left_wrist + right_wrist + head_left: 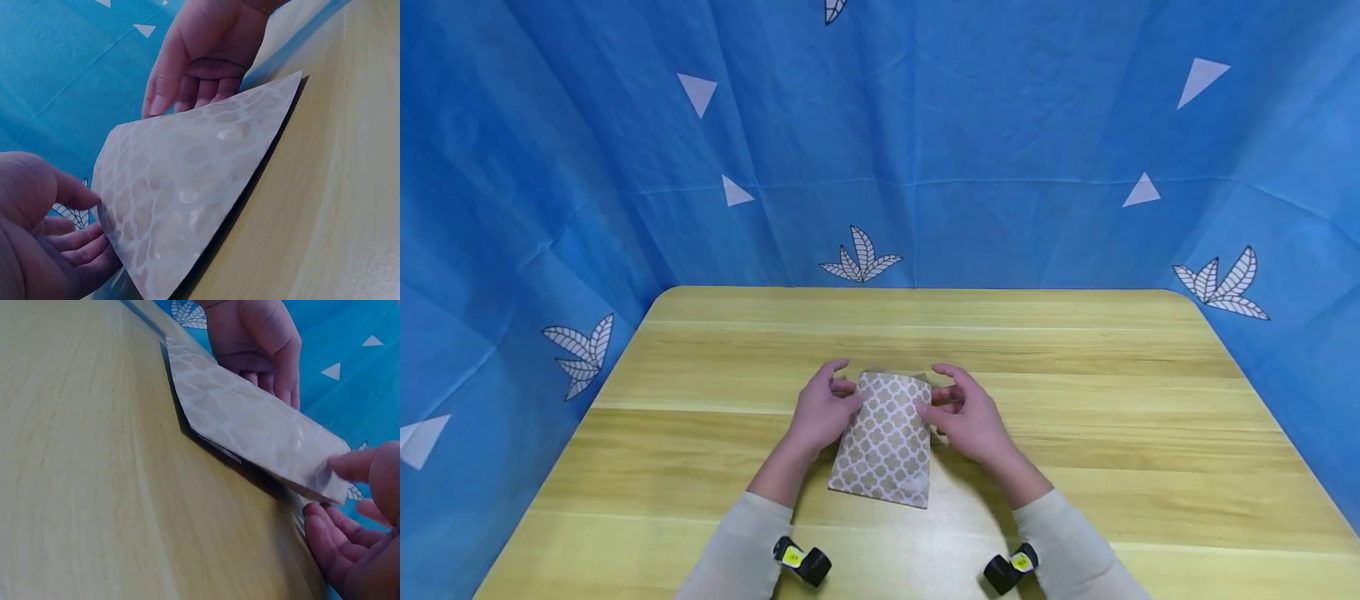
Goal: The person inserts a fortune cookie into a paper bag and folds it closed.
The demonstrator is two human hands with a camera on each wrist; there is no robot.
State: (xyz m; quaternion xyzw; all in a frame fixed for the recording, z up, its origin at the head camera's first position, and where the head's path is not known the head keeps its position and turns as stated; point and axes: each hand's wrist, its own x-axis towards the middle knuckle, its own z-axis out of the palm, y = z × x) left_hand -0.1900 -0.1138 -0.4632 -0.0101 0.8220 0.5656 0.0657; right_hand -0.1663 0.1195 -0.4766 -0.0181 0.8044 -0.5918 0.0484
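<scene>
Tabletop [1112, 433] (far edge [1000, 291] distant) spreads around the packet [886, 442] both hands [824, 410] [972, 421] pinch.

No text can be read for certain: the yellow label [792, 557] on the black left wrist camera [815, 568] and the second yellow label [1021, 562] on the black right wrist camera [999, 575] bear dark characters too small to make out

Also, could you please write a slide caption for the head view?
Left hand and right hand hold a patterned packet by its sides at a wood-grain table.
</scene>
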